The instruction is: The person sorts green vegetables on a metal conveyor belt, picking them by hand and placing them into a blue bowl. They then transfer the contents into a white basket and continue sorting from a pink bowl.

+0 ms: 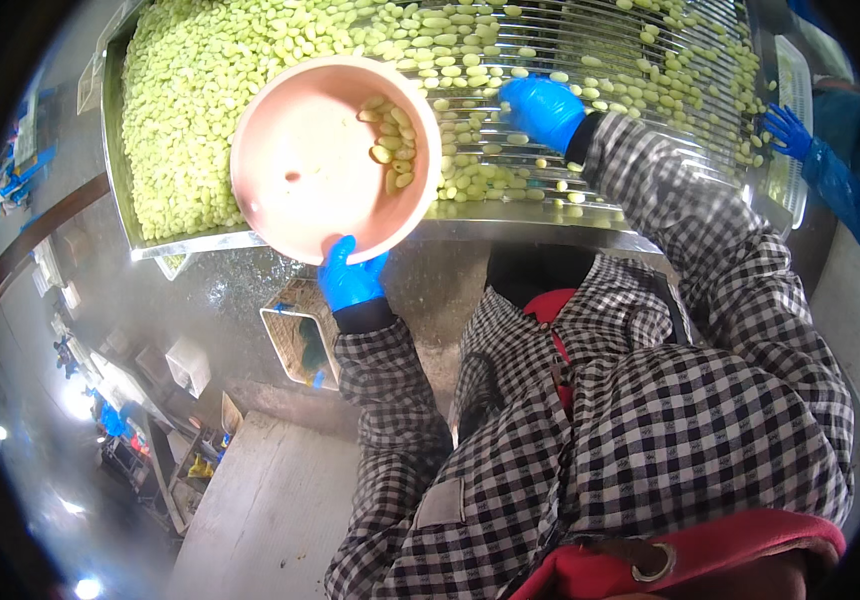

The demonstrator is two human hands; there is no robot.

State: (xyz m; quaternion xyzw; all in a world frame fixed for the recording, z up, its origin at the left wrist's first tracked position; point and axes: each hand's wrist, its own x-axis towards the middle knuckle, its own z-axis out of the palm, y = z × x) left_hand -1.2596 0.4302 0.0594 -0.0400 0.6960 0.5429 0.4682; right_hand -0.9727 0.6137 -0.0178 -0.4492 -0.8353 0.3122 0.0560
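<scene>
My left hand (pixel 352 276), in a blue glove, grips the near rim of a pale pink plastic basin (pixel 302 150). The basin is tilted towards me over a metal sorting table, and some browned green grapes (pixel 392 142) lie against its right inner wall. My right hand (pixel 542 111), also blue-gloved, is at the metal bars (pixel 550 45) right of the basin, among scattered green grapes. Its fingers are blurred and turned from view, so whether they hold a grape is unclear. A dense heap of green grapes (pixel 174 135) covers the table's left part.
A metal edge (pixel 527 214) runs along the table's near side. At the far right, another person's blue-gloved hand (pixel 788 131) reaches beside a white plastic crate (pixel 797 90). Below the table on the left stands a crate (pixel 272 337) on the wet floor.
</scene>
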